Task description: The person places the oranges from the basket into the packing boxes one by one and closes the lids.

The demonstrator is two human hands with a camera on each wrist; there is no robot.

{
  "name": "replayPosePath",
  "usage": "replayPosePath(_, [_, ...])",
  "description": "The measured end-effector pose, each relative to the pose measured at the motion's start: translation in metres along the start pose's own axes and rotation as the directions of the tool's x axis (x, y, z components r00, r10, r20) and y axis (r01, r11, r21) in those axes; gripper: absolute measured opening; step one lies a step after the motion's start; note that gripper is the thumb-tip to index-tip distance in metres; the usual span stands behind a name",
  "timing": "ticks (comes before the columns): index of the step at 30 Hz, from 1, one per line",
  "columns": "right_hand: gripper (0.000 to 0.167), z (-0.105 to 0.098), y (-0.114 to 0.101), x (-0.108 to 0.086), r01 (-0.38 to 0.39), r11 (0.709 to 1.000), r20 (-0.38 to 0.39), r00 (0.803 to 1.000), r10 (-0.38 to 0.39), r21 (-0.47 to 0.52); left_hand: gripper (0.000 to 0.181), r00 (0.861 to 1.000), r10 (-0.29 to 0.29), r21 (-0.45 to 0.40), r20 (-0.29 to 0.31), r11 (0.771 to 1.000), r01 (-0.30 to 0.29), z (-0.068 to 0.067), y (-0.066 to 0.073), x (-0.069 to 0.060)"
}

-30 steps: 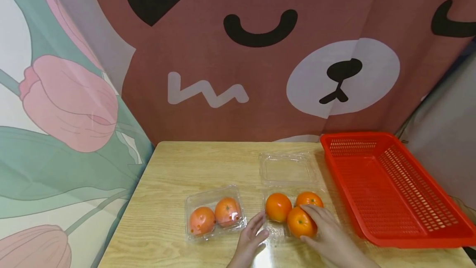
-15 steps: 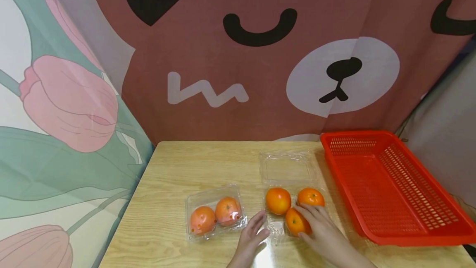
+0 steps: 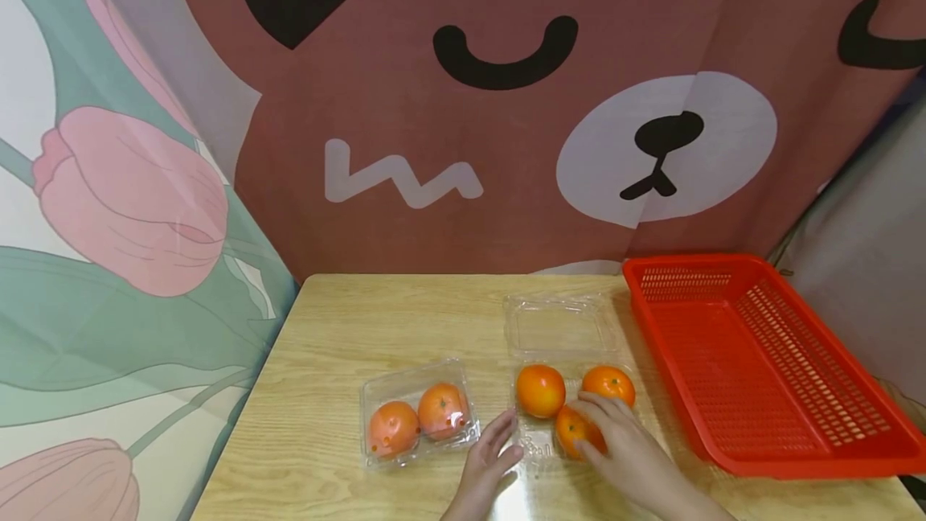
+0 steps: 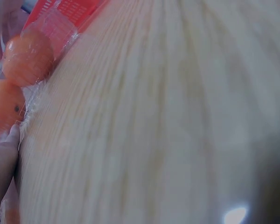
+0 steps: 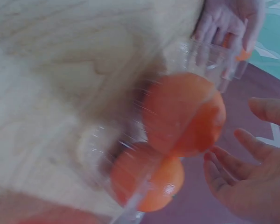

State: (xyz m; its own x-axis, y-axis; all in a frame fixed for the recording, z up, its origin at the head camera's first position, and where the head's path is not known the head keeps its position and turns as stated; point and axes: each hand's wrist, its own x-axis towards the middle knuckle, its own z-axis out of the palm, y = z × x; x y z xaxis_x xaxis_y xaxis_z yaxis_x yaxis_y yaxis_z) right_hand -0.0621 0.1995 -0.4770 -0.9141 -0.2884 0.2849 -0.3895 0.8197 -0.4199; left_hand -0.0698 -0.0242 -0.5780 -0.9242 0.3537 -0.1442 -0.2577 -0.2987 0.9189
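Observation:
An open clear plastic clamshell box [image 3: 535, 447] stands on the table with three oranges in its base. They are a left orange [image 3: 541, 391], a back right orange [image 3: 609, 386] and a front orange [image 3: 575, 429]. My right hand [image 3: 628, 447] is at the right side of the front orange and partly hides it. In the right wrist view, that hand's fingers [image 5: 228, 163] are loosely extended beside an orange [image 5: 184, 114], the thumb apart from it. My left hand [image 3: 486, 466] is at the box's left edge, fingers extended, holding nothing.
A closed clear box [image 3: 415, 388] with two oranges visible sits to the left. The open box's lid [image 3: 560, 326] lies folded back behind its base. A large red plastic basket [image 3: 738, 376] stands at the right. A printed curtain [image 3: 448, 127] hangs behind the table [image 3: 325, 424].
The front orange has shifted slightly left, and the two behind it have moved a little farther back. My right hand has moved slightly left. The left hand has stayed in place.

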Motion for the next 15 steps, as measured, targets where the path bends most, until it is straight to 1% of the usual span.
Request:
replayPosePath(4, [0.046, -0.008, -0.006, 0.008, -0.032, 0.999, 0.028, 0.999, 0.031, 0.03, 0.057, 1.0, 0.005, 0.005, 0.002, 1.0, -0.005, 0.0, 0.0, 0.0])
replayPosePath(7, [0.044, -0.013, -0.01, 0.015, -0.044, 0.999, 0.044, 0.998, 0.043, 0.024, 0.057, 1.0, 0.005, 0.006, 0.001, 1.0, -0.005, 0.0, 0.0, 0.0])
replayPosePath(11, [0.04, -0.019, -0.015, 0.027, -0.052, 0.998, 0.046, 0.998, 0.051, 0.026, 0.056, 1.0, -0.003, 0.005, -0.007, 1.0, 0.003, 0.0, -0.001, 0.0])
replayPosePath(15, [0.037, -0.025, -0.02, 0.042, -0.028, 0.999, 0.026, 0.999, 0.027, 0.046, 0.056, 1.0, -0.006, 0.007, -0.006, 1.0, 0.006, 0.0, 0.0, 0.0])
